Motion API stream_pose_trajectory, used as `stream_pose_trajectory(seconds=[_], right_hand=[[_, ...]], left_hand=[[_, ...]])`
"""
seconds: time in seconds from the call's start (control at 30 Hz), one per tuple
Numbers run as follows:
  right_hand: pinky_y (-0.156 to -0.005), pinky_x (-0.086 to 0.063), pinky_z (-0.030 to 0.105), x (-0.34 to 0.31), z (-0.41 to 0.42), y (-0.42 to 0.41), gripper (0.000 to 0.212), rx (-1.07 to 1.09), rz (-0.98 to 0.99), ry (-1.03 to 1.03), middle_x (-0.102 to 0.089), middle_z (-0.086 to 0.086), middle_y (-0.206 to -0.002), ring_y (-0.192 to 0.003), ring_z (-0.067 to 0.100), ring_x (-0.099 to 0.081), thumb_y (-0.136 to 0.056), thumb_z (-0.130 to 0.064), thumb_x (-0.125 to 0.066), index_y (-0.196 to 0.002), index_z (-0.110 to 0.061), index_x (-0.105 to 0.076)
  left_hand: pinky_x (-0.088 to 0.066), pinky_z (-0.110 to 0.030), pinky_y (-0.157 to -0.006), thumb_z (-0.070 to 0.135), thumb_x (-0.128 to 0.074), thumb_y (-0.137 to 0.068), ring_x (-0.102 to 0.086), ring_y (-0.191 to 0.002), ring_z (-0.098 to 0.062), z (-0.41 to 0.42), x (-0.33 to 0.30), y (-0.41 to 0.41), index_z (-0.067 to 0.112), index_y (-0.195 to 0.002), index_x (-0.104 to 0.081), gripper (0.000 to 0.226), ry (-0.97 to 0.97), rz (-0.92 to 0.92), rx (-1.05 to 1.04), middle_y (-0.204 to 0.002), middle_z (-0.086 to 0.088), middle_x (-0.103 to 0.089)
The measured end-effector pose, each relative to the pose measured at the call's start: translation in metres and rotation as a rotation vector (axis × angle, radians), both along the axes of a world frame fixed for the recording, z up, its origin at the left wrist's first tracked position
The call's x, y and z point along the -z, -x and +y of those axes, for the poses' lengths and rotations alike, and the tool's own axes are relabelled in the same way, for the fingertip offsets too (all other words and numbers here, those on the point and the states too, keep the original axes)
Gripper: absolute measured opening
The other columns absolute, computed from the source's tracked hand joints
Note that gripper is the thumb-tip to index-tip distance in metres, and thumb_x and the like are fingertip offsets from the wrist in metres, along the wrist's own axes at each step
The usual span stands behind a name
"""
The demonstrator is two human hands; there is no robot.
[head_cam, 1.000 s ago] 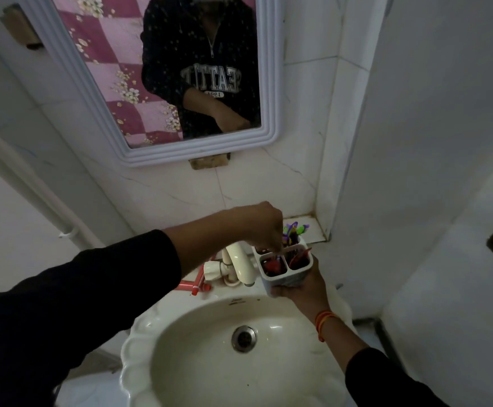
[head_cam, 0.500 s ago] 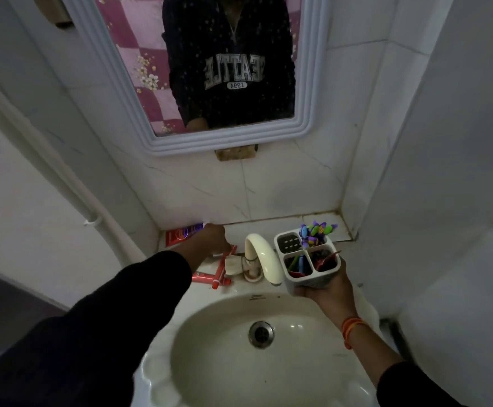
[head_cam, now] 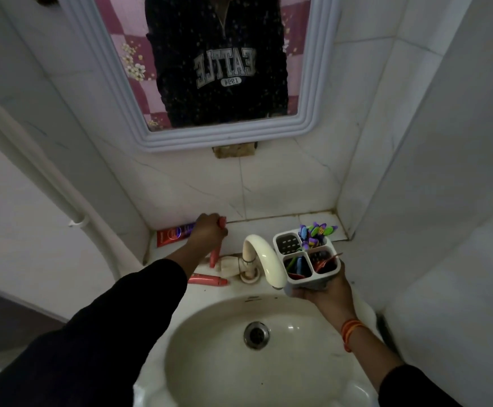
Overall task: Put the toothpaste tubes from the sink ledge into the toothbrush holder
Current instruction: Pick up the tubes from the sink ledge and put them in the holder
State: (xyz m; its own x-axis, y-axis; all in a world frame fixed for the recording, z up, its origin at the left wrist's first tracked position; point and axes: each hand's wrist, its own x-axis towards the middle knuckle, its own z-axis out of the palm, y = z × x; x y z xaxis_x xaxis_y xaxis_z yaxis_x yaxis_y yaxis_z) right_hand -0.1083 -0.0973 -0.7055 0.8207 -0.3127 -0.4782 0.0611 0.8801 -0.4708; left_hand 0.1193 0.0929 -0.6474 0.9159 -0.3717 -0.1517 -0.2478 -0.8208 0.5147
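Observation:
My left hand (head_cam: pixel 208 232) rests on the tiled ledge (head_cam: pixel 268 227) behind the sink, fingers closed around a red toothpaste tube (head_cam: pixel 172 235) that lies along the wall. A slim pink tube (head_cam: pixel 215 254) hangs below that hand, and another pink tube (head_cam: pixel 207 279) lies flat on the sink rim by the tap. My right hand (head_cam: pixel 326 293) holds a grey four-compartment toothbrush holder (head_cam: pixel 308 284) from below, over the sink's right side. The holder carries colourful toothbrushes and red items; one compartment has a perforated bottom.
A cream tap (head_cam: pixel 264 257) stands between my hands. The white basin (head_cam: pixel 219 374) with its drain (head_cam: pixel 256 334) lies below. A framed mirror (head_cam: pixel 222 142) hangs above, a white pipe (head_cam: pixel 48 183) runs down the left wall, and a wall closes in on the right.
My left hand left the holder and moved left to the ledge, closing on the red tube. The right hand keeps the holder, now a little further right of the tap.

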Motion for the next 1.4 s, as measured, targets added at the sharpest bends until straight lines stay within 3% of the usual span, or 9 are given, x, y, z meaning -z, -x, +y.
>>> stream_pose_trajectory(seconds=[0.2, 0.27, 0.4, 0.47, 0.57, 0.77, 1.0, 1.17, 1.4], right_hand=[[-0.065, -0.057, 0.067, 0.004, 0.001, 0.0, 0.035, 0.023, 0.066, 0.02, -0.067, 0.024, -0.123, -0.102, 0.048, -0.067, -0.1, -0.034, -0.051, -0.123, -0.011, -0.065], [-0.074, -0.055, 0.068, 0.003, 0.001, 0.003, 0.063, -0.002, 0.096, 0.048, -0.06, 0.025, -0.133, -0.115, 0.049, -0.058, -0.079, -0.039, -0.076, -0.133, -0.011, -0.06], [-0.087, -0.058, 0.045, 0.003, 0.004, 0.017, 0.096, -0.162, 0.369, 1.041, -0.069, 0.001, -0.108, -0.093, 0.015, -0.068, -0.053, -0.02, -0.1, -0.135, -0.013, -0.051], [-0.084, -0.057, 0.033, 0.004, 0.006, 0.02, 0.094, -0.17, 0.4, 1.188, -0.067, -0.005, -0.103, -0.088, 0.011, -0.067, -0.055, -0.018, -0.1, -0.134, -0.016, -0.049], [-0.074, -0.05, 0.019, 0.005, 0.003, 0.018, 0.094, -0.158, 0.367, 1.157, -0.065, -0.009, -0.101, -0.085, 0.007, -0.066, -0.056, -0.017, -0.099, -0.135, -0.017, -0.048], [-0.07, -0.049, 0.013, 0.006, 0.002, 0.019, 0.091, -0.152, 0.326, 1.159, -0.066, -0.009, -0.103, -0.086, 0.003, -0.066, -0.058, -0.011, -0.098, -0.134, -0.017, -0.048], [-0.085, -0.059, 0.033, 0.009, 0.001, 0.018, 0.099, -0.143, 0.313, 1.16, -0.065, -0.012, -0.113, -0.101, 0.009, -0.066, -0.049, -0.008, -0.1, -0.131, -0.025, -0.048], [-0.058, -0.056, 0.013, 0.016, -0.001, 0.012, 0.093, -0.092, 0.272, 1.157, -0.057, -0.011, -0.112, -0.104, 0.015, -0.058, -0.05, 0.016, -0.091, -0.12, -0.027, -0.048], [-0.081, -0.05, 0.028, 0.015, -0.001, 0.017, 0.096, -0.155, 0.36, 1.2, -0.063, -0.001, -0.108, -0.095, 0.014, -0.062, -0.055, -0.017, -0.1, -0.136, -0.015, -0.047]], left_hand=[[-0.055, -0.027, -0.081, 0.017, -0.071, -0.089, -0.07, -0.086, -0.016, -0.008, -0.065, 0.029, 0.013, -0.108, -0.071, 0.019, 0.367, -0.24, 0.112, -0.095, -0.003, -0.074], [-0.058, -0.03, -0.086, 0.02, -0.072, -0.089, -0.072, -0.09, -0.016, -0.014, -0.089, 0.045, 0.012, -0.113, -0.072, 0.026, 0.442, -0.266, 0.161, -0.1, -0.004, -0.076], [-0.06, -0.03, -0.086, 0.022, -0.074, -0.088, -0.072, -0.08, -0.004, -0.029, -0.122, 0.075, 0.011, -0.114, -0.075, 0.029, 0.439, -0.172, 0.33, -0.099, -0.002, -0.079], [-0.056, -0.014, -0.085, 0.021, -0.077, -0.085, -0.07, -0.081, 0.002, -0.036, -0.125, 0.089, 0.012, -0.111, -0.077, 0.028, 0.368, -0.151, 0.41, -0.102, 0.0, -0.079], [-0.045, 0.003, -0.075, 0.022, -0.081, -0.081, -0.067, -0.082, 0.011, -0.046, -0.117, 0.103, 0.015, -0.107, -0.079, 0.028, 0.277, -0.112, 0.456, -0.102, -0.001, -0.08], [-0.044, 0.004, -0.078, 0.023, -0.082, -0.08, -0.072, -0.094, -0.003, -0.059, -0.119, 0.114, 0.015, -0.106, -0.08, 0.028, 0.254, -0.141, 0.496, -0.104, -0.001, -0.079], [-0.053, -0.011, -0.083, 0.018, -0.076, -0.085, -0.073, -0.088, -0.008, -0.058, -0.105, 0.12, 0.017, -0.108, -0.08, 0.024, -0.024, -0.157, 0.622, -0.102, -0.001, -0.08], [-0.04, 0.007, -0.067, 0.021, -0.076, -0.086, -0.063, -0.08, 0.004, -0.044, -0.106, 0.101, 0.016, -0.105, -0.08, 0.02, 0.05, -0.182, 0.512, -0.102, 0.0, -0.08], [-0.056, -0.031, -0.094, 0.02, -0.069, -0.091, -0.073, -0.097, -0.018, 0.008, -0.062, 0.051, 0.01, -0.105, -0.08, 0.02, -0.155, -0.131, 0.322, -0.107, -0.006, -0.078]])
